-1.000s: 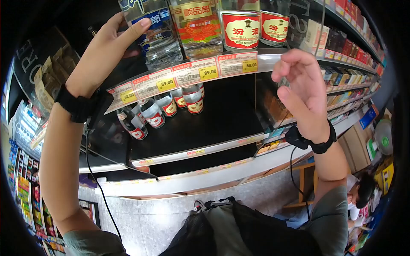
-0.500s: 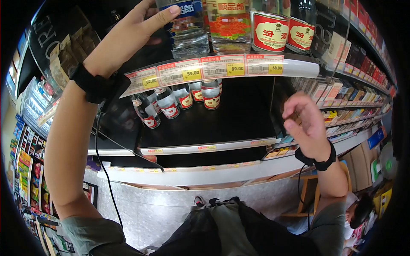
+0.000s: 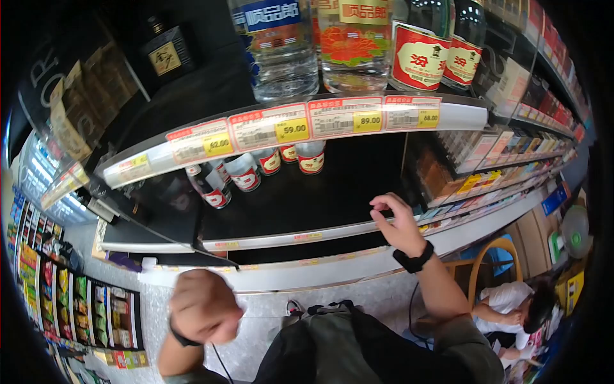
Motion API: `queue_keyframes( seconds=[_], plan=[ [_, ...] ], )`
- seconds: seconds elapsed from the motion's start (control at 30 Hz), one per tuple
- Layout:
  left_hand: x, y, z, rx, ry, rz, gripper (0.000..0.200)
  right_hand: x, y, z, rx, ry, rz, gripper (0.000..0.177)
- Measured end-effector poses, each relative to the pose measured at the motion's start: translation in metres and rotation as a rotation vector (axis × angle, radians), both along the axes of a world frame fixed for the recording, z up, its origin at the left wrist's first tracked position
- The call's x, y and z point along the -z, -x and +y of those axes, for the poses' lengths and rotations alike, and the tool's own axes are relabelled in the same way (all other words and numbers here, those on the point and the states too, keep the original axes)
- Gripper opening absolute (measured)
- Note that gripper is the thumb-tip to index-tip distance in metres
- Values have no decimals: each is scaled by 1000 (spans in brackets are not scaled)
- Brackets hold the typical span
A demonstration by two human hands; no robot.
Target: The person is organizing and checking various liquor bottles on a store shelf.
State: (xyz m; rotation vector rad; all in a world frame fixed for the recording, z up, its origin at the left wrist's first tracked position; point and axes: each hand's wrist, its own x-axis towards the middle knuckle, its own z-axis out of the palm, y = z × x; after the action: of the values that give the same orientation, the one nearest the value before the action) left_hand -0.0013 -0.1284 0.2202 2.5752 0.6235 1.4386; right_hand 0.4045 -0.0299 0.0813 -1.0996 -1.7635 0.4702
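My left hand (image 3: 203, 306) is curled into a loose fist low in front of me, slightly blurred, with no object showing in it. My right hand (image 3: 401, 225) is held before the lower shelf, thumb apart from its bent fingers and nothing between them. On the upper shelf stand a clear bottle with a blue label (image 3: 274, 54), a clear bottle with a gold label and red flower (image 3: 355, 48), and green-tinted bottles with red-and-cream labels (image 3: 419, 57). Neither hand touches them. Several small bottles (image 3: 245, 173) stand on the lower shelf.
Price tags (image 3: 275, 130) line the upper shelf's front edge. A dark box (image 3: 167, 54) stands at the back left. Cigarette-like packs (image 3: 476, 185) fill shelves to the right. A person in white (image 3: 511, 304) sits by a wooden chair (image 3: 495, 246). Snack racks (image 3: 83, 301) stand at left.
My left hand has left the blue-labelled bottle and dropped to the lower left, its fingers curling in. My right hand has moved left and down. The view has shifted, showing more shelf at the left.
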Motion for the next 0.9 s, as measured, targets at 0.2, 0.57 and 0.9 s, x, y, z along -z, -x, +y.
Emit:
queue_keyframes(
  seconds=[0.2,0.57,0.9],
  plan=[
    [130,18,77,-537,490,-269,12,24,36,19,183,-188,-223,13],
    [190,26,130,-842,-27,-44,12,48,49,29,336,-436,-371,11],
    [198,38,129,-717,-35,-30,13,52,52,29,397,-423,-410,9]
  ],
)
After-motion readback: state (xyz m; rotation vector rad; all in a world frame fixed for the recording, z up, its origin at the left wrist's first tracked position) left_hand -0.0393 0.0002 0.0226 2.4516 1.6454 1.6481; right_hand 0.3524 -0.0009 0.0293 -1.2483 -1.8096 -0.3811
